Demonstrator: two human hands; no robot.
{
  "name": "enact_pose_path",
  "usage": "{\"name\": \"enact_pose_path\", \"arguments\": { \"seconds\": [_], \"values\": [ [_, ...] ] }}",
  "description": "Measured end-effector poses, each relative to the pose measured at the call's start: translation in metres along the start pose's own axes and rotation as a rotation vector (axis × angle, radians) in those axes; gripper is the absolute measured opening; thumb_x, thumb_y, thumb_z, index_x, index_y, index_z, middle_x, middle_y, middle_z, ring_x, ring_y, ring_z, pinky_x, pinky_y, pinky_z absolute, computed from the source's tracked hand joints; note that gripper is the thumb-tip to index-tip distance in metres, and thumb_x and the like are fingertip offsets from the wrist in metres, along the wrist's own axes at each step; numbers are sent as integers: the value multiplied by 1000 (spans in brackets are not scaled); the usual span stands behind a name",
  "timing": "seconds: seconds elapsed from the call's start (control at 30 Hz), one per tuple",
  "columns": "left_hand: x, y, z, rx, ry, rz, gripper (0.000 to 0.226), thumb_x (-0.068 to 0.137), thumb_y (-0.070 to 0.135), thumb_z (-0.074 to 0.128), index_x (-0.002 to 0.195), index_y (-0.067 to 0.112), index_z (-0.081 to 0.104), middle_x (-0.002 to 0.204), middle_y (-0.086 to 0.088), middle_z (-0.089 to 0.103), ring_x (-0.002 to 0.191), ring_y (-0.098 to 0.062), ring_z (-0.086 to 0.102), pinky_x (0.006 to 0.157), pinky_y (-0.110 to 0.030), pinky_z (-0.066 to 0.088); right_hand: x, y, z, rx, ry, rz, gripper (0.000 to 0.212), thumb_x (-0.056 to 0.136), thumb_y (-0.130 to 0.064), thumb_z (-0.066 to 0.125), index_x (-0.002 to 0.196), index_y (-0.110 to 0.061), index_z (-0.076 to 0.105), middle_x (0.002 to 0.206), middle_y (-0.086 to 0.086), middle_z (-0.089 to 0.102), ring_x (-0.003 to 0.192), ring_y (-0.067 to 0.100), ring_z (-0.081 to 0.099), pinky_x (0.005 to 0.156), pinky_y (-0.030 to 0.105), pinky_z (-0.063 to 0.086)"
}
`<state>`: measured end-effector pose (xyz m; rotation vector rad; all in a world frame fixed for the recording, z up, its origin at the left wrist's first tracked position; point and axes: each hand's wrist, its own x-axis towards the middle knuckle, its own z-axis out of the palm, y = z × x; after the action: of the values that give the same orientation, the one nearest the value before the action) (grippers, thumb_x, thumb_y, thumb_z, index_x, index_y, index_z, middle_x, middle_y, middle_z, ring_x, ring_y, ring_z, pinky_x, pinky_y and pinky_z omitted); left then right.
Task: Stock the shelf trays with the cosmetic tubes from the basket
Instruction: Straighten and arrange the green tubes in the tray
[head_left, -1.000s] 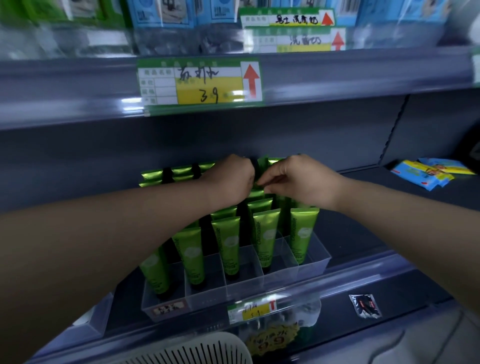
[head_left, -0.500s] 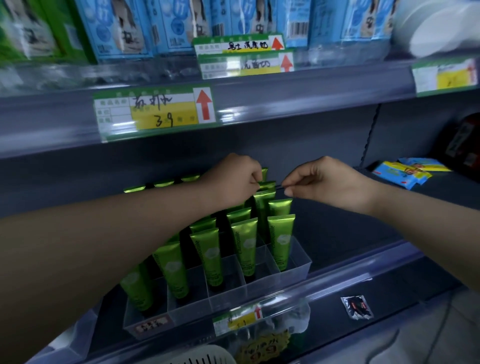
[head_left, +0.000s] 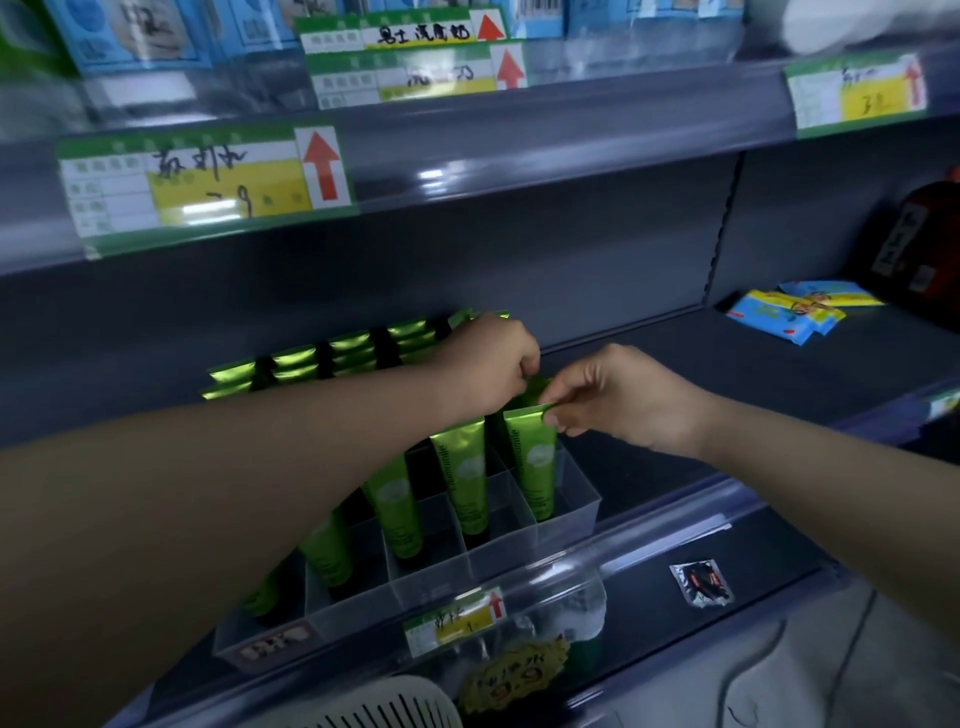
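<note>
Obs., middle shelf (head_left: 737, 374). Clear tray (head_left: 576, 501), split into lanes, sits at the front lip. Green tubes (head_left: 465, 467) stand cap-down in every lane, crimped ends up, several deep toward the back wall. Standing on the cap puts the printed face forward and leaves the flat crimp on top as a handle.

Right hand (head_left: 628, 402): thumb and forefinger pinch the crimp of the front tube (head_left: 535, 457) in the rightmost lane. The other fingers are loosely curled. The cap end is already down inside the lane. A top pinch suits fine steering here, since the lane walls block any grasp lower down.

Left hand (head_left: 488, 364): fingers curled tight at the crimp of the next tube (head_left: 537, 387), just behind the front one. The fingertips are hidden, but it looks like a grip. Likely purpose is to hold the row back and upright so the front tube has room.

Basket (head_left: 374, 706): only the rim shows at the bottom edge, and its contents are not visible.

Judgement: seating and squaring the front tube, with most of the tray filled.

Risk: tubes are tall on narrow caps. A nudge could tip a whole lane.
</note>
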<state>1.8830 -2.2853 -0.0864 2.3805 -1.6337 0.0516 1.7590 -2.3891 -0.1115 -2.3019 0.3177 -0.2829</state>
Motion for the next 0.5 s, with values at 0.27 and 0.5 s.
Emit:
{"name": "enact_pose_path", "arguments": {
  "seconds": [0.27, 0.5],
  "values": [
    [-8, -2, -2, 26, 6, -13, 16, 82, 11, 65, 95, 11, 74, 93, -8, 73, 90, -21, 66, 81, -31, 53, 1, -1, 0, 16, -15, 28, 9, 82, -6, 69, 91, -7, 72, 85, 13, 72, 72, 15, 66, 77, 25, 56],
    [-14, -6, -6, 66, 5, -30, 16, 82, 9, 63, 92, 10, 74, 92, -10, 72, 89, -23, 65, 80, -32, 53, -2, -1, 0, 11, 6, 27, 11, 82, -8, 69, 93, -8, 72, 83, 11, 72, 70, 12, 66, 76, 21, 54]
  ]
}}
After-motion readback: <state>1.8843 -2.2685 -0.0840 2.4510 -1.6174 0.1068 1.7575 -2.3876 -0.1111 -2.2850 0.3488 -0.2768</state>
